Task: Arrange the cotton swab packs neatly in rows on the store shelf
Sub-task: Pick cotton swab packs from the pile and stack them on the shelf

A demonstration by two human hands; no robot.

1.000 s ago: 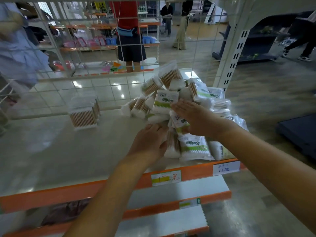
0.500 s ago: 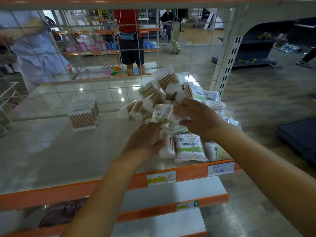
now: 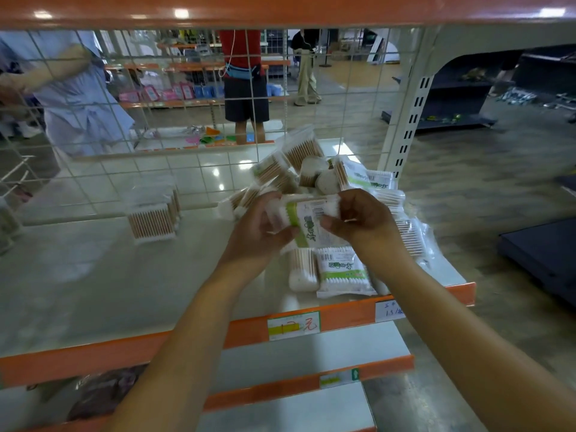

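Both hands' curled fingers grip one cotton swab pack.

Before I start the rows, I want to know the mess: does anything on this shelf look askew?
Yes. The cotton swab packs lie heaped at all angles at the shelf's right end. Only one small stack stands squared, apart on the left.

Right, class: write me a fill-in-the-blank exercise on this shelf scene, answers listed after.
1. Both hands hold one cotton swab pack, the left hand and the ___ hand.
2. The shelf has an ___ front edge.
3. The loose pile lies on the shelf's ___ side.

Answers: right; orange; right
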